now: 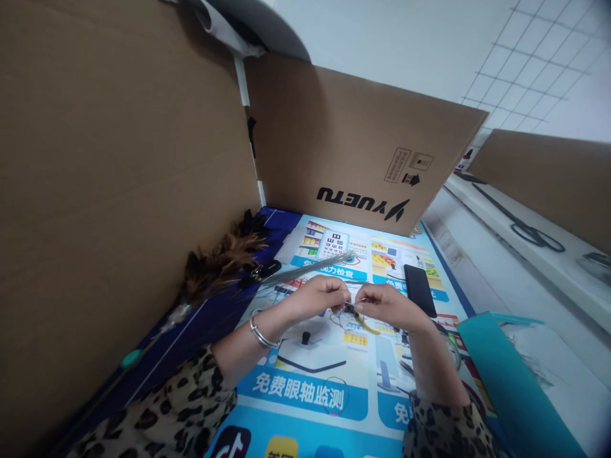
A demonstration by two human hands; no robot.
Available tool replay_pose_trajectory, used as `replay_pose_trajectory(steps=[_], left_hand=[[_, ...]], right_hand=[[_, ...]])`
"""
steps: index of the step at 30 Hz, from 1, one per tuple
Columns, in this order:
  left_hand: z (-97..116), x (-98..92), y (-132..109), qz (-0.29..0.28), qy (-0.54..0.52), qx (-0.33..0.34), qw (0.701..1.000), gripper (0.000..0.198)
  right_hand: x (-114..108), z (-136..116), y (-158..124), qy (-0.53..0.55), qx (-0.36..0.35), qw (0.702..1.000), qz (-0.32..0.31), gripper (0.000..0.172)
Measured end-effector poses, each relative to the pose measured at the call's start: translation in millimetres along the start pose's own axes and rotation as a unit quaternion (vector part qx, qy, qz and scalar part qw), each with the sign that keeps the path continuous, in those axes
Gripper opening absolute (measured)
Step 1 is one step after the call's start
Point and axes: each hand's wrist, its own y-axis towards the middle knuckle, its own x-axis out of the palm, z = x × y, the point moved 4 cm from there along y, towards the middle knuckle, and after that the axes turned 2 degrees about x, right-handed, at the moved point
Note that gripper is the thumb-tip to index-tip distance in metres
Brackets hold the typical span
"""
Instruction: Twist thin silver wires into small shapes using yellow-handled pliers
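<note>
- I see the left hand (321, 296) and right hand (387, 306) meeting just above the poster mat (305, 394); both sets of fingertips are pinched on a dark piece (352, 310) with a yellow strip trailing from it
- I judge it light, thin and bendy; a fingertip pinch close to the dark end suits it
- thin rods (310, 270) lie just behind the hands; a phone (420, 290) lies near the right hand

I am wearing the one camera on my head, and it is looking forward and down at the counter (296, 388) from close above. It is framing my left hand (317, 296) and right hand (386, 305) near the middle, with the cardboard wall (119, 191) standing close on my left and ahead.
</note>
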Motion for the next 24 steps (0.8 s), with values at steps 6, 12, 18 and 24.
replay_pose_trajectory(steps=[6,12,18,24], left_hand=[[-3,-0.6,1,-0.003,-0.006,-0.004,1.000,0.022],[-6,-1.8,2,0.003,0.000,0.005,1.000,0.023],[-6,-2.7,2,0.015,-0.004,0.005,1.000,0.024],[-5,-5.0,2,0.032,0.004,0.009,0.999,0.022]], right_hand=[[1,5,1,-0.002,0.003,1.000,0.007,0.014],[7,10,4,0.060,0.005,0.998,0.001,0.011],[15,11,8,0.138,0.025,0.990,0.012,0.012],[16,12,9,0.175,0.036,0.983,0.033,0.012]])
